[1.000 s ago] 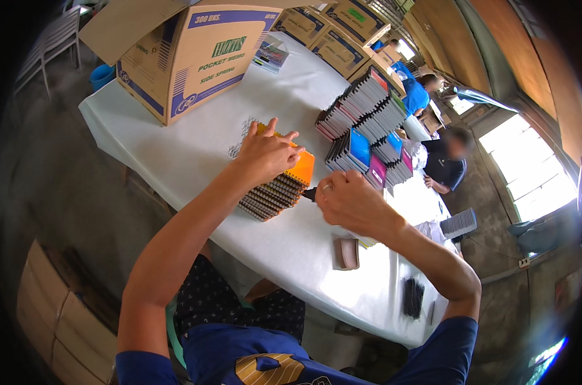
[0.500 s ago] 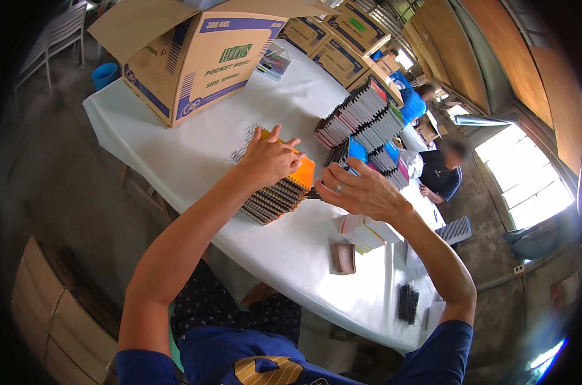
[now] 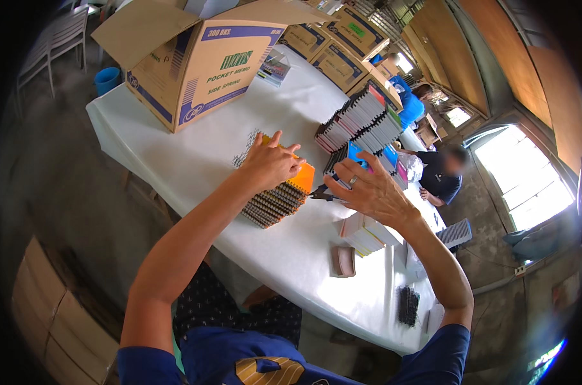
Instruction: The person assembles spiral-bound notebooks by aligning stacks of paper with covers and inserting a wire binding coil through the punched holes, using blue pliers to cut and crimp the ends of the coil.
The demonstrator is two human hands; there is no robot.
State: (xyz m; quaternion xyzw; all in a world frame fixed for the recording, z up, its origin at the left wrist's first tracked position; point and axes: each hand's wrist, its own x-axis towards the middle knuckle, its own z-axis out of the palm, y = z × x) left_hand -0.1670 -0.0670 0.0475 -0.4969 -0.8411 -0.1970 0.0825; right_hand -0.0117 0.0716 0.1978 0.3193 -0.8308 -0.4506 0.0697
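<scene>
**Squaring a stack of spiral notebooks at the near edge of the tabletop**

The work in hand looks like gathering and evening up a stack of spiral notebooks (image 3: 277,204), orange cover on top, which lies close to the near long edge of the white tabletop (image 3: 194,160), roughly midway along it. The left hand (image 3: 269,163) rests flat on the orange cover, fingers (image 3: 275,140) spread and pressing down rather than curled around anything; the stack sits directly beneath the palm, its dark wire bindings facing the person and jutting out below the wrist. The right hand (image 3: 366,191) hovers just beside the stack's right end, open, fingers loosely spread, holding nothing; whether its fingertips touch the cover cannot be told. A ring shows on one finger.

As a judgement, the next move calls for the right hand to close in on the stack's free end so both hands can grip or tap it square.

Further toward the far edge stand rows of upright notebooks (image 3: 361,119), and an open cardboard box (image 3: 201,70) occupies the left corner. A smaller pale stack of pads (image 3: 364,234) lies near the right forearm.
</scene>
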